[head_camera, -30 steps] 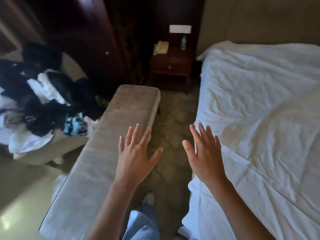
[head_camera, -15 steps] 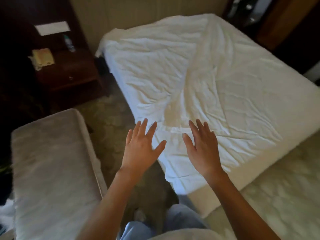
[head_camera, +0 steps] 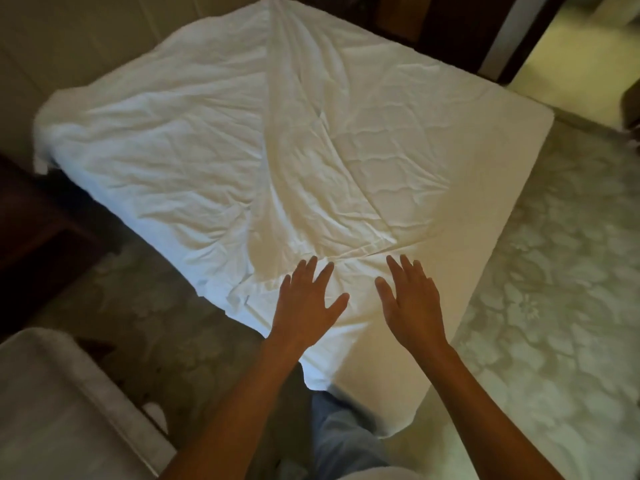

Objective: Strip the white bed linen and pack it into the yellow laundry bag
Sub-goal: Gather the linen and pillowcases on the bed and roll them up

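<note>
A crumpled white sheet (head_camera: 194, 161) covers the bed, folded back diagonally so that the quilted mattress pad (head_camera: 398, 157) shows on the right half. My left hand (head_camera: 306, 303) and my right hand (head_camera: 408, 303) are stretched out side by side over the sheet's near corner, fingers straight and spread, holding nothing. Whether the palms touch the fabric is unclear. No yellow laundry bag is in view.
A grey upholstered bench (head_camera: 59, 410) stands at the lower left. Patterned carpet (head_camera: 561, 271) lies on both sides of the bed. A dark wooden nightstand (head_camera: 31, 216) is at the left edge. A doorway (head_camera: 571, 46) opens at the top right.
The view has swung right from the bench and clothes pile to the bed. Both open hands now hover over the sheet's near corner instead of the gap beside the bench.
</note>
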